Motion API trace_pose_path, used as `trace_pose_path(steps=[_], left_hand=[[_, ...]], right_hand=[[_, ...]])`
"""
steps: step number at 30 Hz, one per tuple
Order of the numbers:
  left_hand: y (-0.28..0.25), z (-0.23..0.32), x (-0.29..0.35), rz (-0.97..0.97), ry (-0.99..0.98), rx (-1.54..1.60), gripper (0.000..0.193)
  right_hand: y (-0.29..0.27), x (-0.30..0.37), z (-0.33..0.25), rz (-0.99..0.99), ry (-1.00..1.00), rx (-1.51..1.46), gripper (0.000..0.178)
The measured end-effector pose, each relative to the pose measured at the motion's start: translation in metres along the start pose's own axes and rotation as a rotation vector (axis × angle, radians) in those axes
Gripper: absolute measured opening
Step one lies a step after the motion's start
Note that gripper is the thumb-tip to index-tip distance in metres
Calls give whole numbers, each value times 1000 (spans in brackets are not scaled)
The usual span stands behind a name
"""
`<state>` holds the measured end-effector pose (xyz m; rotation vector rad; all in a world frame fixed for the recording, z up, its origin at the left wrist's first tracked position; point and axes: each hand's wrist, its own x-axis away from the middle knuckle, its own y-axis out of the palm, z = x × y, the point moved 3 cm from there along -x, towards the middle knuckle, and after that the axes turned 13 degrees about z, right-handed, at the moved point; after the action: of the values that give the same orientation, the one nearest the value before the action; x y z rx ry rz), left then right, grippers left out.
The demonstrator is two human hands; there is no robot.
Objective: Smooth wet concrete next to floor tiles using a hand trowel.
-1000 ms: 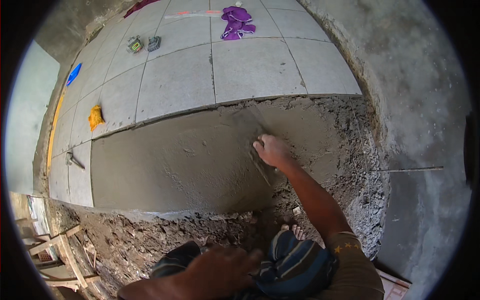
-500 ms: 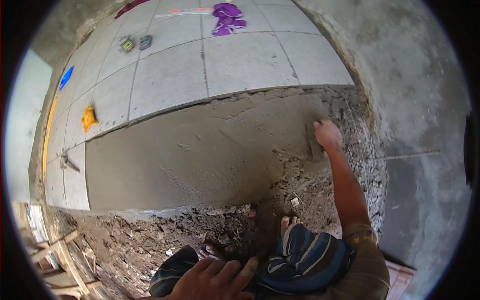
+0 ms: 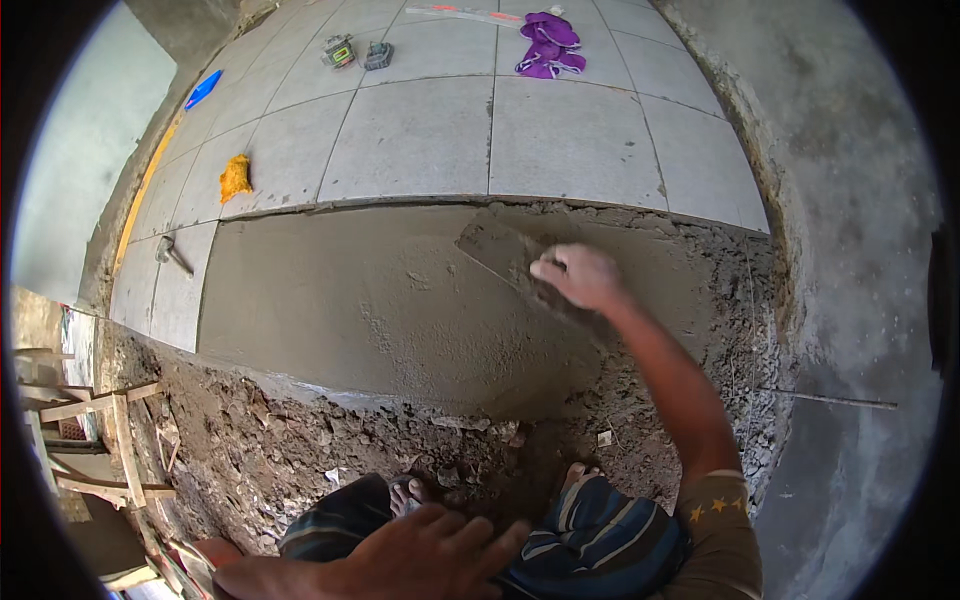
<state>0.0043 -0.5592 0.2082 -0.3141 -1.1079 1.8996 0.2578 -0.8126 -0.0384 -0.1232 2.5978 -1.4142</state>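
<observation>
My right hand (image 3: 585, 278) is closed round the handle of a flat rectangular trowel (image 3: 490, 243). The trowel's blade lies on a bed of wet grey mortar (image 3: 300, 285), tilted slantwise with its far left corner close to the laid tiles. Behind the trowel the mortar shows smeared streaks, and its left part looks smooth. My left hand (image 3: 430, 555) rests low in front of me above my striped shorts, palm down, fingers apart, holding nothing.
Grey floor tiles (image 3: 410, 135) border the mortar's far side. On them lie an orange cloth (image 3: 235, 178), a hammer-like tool (image 3: 173, 255), two small devices (image 3: 378, 56) and a purple cloth (image 3: 550, 45). Rough soil (image 3: 250, 430) lies near my feet; a concrete wall (image 3: 850, 150) rises right.
My right hand has swept the trowel leftward across the mortar from its right end. The view has shifted, so the tiles appear further right. My left hand stays low.
</observation>
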Motion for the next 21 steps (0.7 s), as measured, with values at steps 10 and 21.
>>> trace_pose_path(steps=[10, 21], left_hand=[[-14, -4, 6, 13, -411, 53, 76], [-14, -14, -11, 30, -482, 26, 76]], right_hand=[[0, -176, 42, -354, -16, 246, 47], [-177, -67, 251, -318, 482, 413, 54]])
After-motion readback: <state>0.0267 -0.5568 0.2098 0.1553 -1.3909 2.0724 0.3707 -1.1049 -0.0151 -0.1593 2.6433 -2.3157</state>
